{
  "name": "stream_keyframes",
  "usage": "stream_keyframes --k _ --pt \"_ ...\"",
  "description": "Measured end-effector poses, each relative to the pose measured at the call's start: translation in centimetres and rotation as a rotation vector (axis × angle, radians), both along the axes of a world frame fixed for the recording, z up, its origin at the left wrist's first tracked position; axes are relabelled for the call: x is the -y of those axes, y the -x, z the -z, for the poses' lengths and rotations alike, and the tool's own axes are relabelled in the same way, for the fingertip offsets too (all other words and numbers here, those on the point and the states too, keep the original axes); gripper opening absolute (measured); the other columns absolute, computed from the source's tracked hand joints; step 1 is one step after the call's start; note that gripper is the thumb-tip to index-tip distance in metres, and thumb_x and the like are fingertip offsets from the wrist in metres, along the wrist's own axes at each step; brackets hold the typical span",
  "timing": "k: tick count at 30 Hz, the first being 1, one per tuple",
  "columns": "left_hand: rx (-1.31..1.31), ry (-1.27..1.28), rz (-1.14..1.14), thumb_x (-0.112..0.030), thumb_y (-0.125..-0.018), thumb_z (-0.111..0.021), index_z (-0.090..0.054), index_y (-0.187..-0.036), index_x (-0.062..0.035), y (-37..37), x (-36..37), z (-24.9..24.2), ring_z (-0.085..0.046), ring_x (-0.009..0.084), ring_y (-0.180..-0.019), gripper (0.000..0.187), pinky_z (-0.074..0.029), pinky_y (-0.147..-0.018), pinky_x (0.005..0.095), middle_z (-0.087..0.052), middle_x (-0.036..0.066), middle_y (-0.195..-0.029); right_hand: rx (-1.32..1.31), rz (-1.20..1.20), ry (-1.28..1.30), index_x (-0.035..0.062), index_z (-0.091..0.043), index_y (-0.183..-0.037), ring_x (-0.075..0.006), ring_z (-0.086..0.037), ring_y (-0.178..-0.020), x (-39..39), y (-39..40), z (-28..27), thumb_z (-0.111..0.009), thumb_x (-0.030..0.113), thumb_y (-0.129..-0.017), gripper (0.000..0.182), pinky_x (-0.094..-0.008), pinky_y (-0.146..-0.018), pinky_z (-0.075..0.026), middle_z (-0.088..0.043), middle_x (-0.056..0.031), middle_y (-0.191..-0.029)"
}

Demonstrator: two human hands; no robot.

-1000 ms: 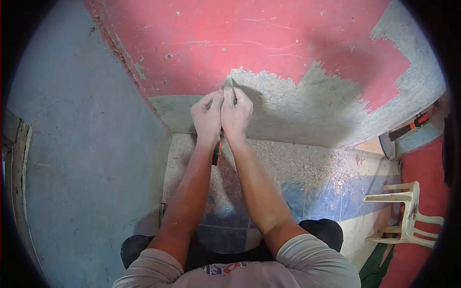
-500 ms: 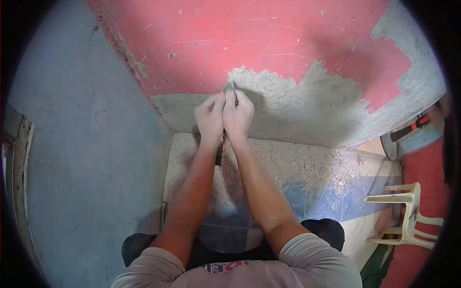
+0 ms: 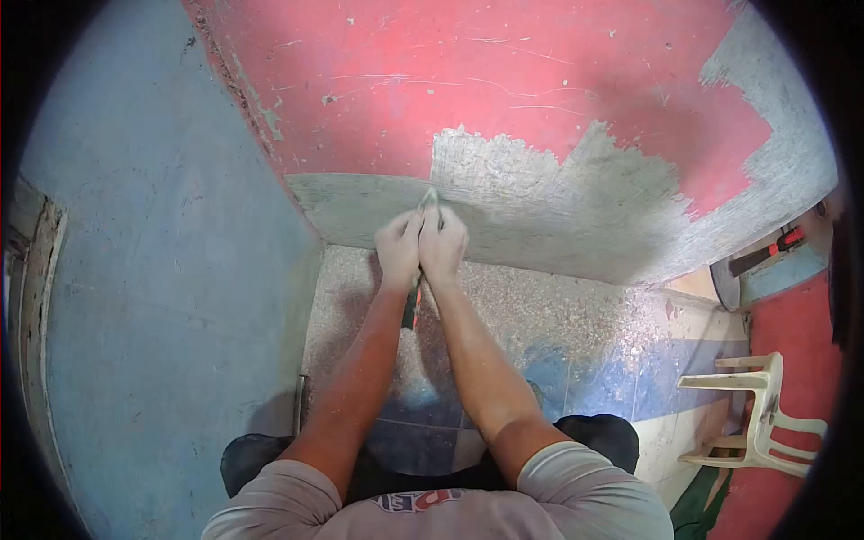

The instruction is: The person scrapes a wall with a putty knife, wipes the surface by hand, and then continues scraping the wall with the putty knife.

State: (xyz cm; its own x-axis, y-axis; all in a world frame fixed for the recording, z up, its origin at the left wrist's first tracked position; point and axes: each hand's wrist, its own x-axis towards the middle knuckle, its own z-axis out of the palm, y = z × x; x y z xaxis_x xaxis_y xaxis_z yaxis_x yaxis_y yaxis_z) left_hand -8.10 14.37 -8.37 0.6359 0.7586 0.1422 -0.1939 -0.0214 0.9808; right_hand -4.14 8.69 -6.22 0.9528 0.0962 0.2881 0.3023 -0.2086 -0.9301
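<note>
A pink-painted wall (image 3: pixel 540 112) with a ragged bare-grey lower section spans twelve o'clock, while a cream plastic chair (image 3: pixel 764 423) sits at four. Near the centre, the dust-whitened left hand (image 3: pixel 399 247) and right hand (image 3: pixel 443 247) press together, fingers clenched around a slim black-and-orange-handled tool (image 3: pixel 411 310), its handle pointing towards six, its tip towards twelve.

The far wall (image 3: pixel 504 54) was pink and streaky grey; the left wall (image 3: pixel 171 270), blue-grey. The tool handle (image 3: pixel 411 314) showed black and orange-red. Right chair (image 3: pixel 763 416) was cream.
</note>
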Motion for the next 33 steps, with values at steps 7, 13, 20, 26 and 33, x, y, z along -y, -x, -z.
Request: stream_keyframes --k 7,13,20,26,33 --pt "0.109 0.017 0.014 -0.012 -0.100 -0.065 -0.074 -0.105 0.0077 -0.3 -1.2 -5.8 -0.062 0.0084 -0.086 0.022 -0.052 -0.079 0.0270 -0.073 0.001 -0.090 0.023 -0.061 -0.101 -0.0022 -0.070 -0.092 -0.0466 -0.066 -0.082 -1.1 -0.5 -5.7 -0.060 0.029 -0.098 0.033 -0.0494 -0.077 -0.050 -0.068 -0.0271 -0.087" --pt "-0.125 -0.113 -0.010 -0.015 -0.100 -0.064 -0.073 -0.107 0.0074 0.7 -1.1 0.3 -0.064 0.0103 -0.088 0.025 -0.053 -0.081 0.0300 -0.076 0.009 -0.092 0.047 0.020 -0.037 -0.0058 -0.069 -0.090 -0.0316 -0.061 -0.069 -1.1 0.1 2.1 -0.059 0.029 -0.100 0.037 -0.0443 -0.071 -0.049 -0.063 -0.0260 -0.077" --pt "0.087 0.038 0.033 -0.014 -0.099 -0.067 -0.075 -0.107 0.0075 -0.1 -1.8 -6.1 -0.064 0.0098 -0.082 0.025 -0.054 -0.078 0.0286 -0.076 0.006 -0.090 -0.077 -0.042 -0.137 -0.0032 -0.070 -0.090 -0.0436 -0.067 -0.080 -2.0 -0.6 -4.3 -0.061 0.025 -0.098 0.031 -0.0476 -0.073 -0.050 -0.067 -0.0263 -0.083" --pt "-0.030 -0.093 -0.046 -0.016 -0.099 -0.067 -0.075 -0.106 0.0076 0.5 -1.2 -2.3 -0.065 0.0098 -0.086 0.026 -0.053 -0.080 0.0285 -0.076 0.006 -0.090 0.025 -0.006 -0.113 -0.0061 -0.069 -0.089 -0.0186 -0.057 -0.067 -1.6 -0.2 0.0 -0.061 0.024 -0.099 0.033 -0.0400 -0.069 -0.049 -0.065 -0.0191 -0.072" --pt "0.147 0.115 0.052 -0.012 -0.099 -0.068 -0.077 -0.105 0.0059 -0.7 -1.8 -8.0 -0.062 0.0072 -0.085 0.021 -0.051 -0.076 0.0259 -0.074 0.001 -0.094 -0.018 -0.033 -0.185 -0.0026 -0.070 -0.091 -0.0431 -0.066 -0.077 -2.0 -0.5 -7.0 -0.059 0.025 -0.098 0.030 -0.0495 -0.073 -0.049 -0.067 -0.0268 -0.082"
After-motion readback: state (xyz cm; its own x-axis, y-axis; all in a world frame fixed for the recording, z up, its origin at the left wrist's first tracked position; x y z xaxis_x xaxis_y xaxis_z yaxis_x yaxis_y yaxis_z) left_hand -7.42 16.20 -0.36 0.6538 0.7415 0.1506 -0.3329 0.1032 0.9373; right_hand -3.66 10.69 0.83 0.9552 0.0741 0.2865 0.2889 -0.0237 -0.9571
